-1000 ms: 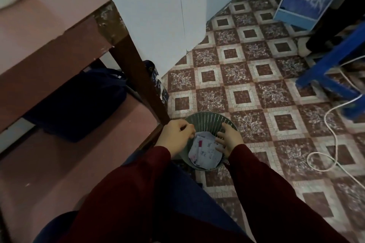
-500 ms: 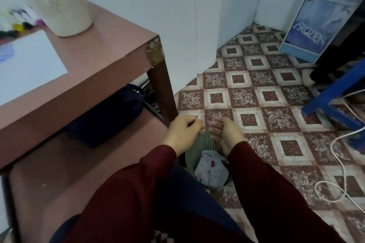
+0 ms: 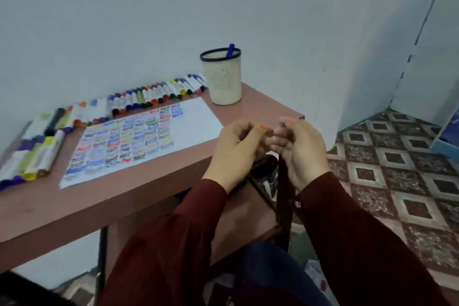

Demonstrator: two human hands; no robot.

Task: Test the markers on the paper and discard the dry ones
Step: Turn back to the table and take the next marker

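Note:
The white test paper [image 3: 193, 122], covered with several coloured swatches, lies on the brown table [image 3: 74, 208]. Along the wall behind it runs a row of capped markers [image 3: 154, 93], and more markers [image 3: 37, 151] lie bunched at the left. A cream mesh cup [image 3: 222, 79] at the table's far right corner holds one blue marker [image 3: 231, 49]. My left hand [image 3: 236, 149] and my right hand [image 3: 303, 151] hover side by side at the table's right edge. Their fingers are curled, the fingertips nearly meet, and I see nothing in them.
Below my hands a lower shelf [image 3: 248, 211] and a dark table leg [image 3: 283, 206] show. A green bin [image 3: 298, 248] with crumpled white paper [image 3: 315, 273] peeks between my sleeves. Patterned floor tiles [image 3: 397, 169] spread to the right, with a blue box [image 3: 447, 141] at the edge.
My hands have lifted from the bin on the floor up to the table's edge. My view has swung up from the floor to the tabletop.

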